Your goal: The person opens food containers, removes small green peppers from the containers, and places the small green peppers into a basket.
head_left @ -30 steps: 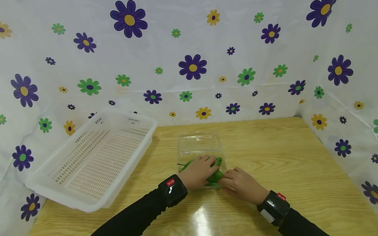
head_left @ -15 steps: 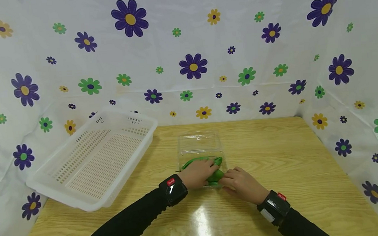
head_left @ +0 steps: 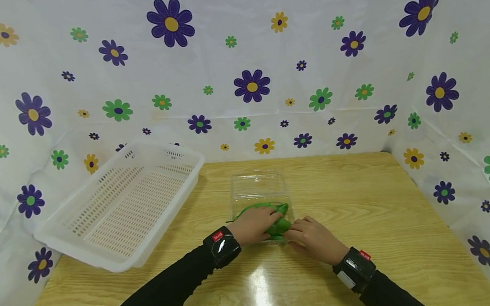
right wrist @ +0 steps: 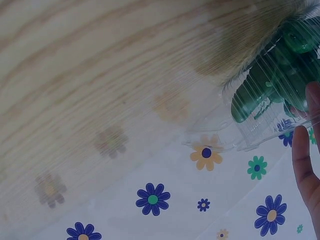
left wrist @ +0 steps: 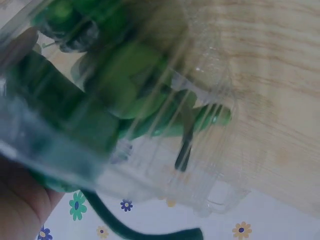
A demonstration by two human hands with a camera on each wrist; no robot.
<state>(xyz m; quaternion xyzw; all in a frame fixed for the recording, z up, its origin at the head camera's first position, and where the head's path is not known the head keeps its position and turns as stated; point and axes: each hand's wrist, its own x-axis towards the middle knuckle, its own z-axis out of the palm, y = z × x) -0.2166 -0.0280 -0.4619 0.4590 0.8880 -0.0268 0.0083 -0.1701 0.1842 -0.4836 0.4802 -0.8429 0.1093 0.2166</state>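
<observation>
A clear plastic clamshell box (head_left: 258, 184) lies on the table with its lid folded back, and green peppers (head_left: 280, 226) fill its front half. My left hand (head_left: 253, 225) reaches over them from the left, fingers curled around a long green pepper whose dark stem (left wrist: 145, 233) pokes out beyond the hand. Through the box wall, the left wrist view shows a rounder light green pepper (left wrist: 132, 82) among slimmer ones. At the box's right front corner, my right hand (head_left: 313, 240) pinches the rim. Its fingertips meet at the edge in the right wrist view.
A large white perforated plastic basket (head_left: 165, 223) stands at the left of the wooden table (head_left: 348, 193). White cloth (head_left: 206, 71) printed with flowers hangs behind and on both sides.
The left hand has shifted slightly left and nearer. The pepper stem beside it sits lower, and a long green pepper now shows behind its fingers. The right hand stays at the box corner.
</observation>
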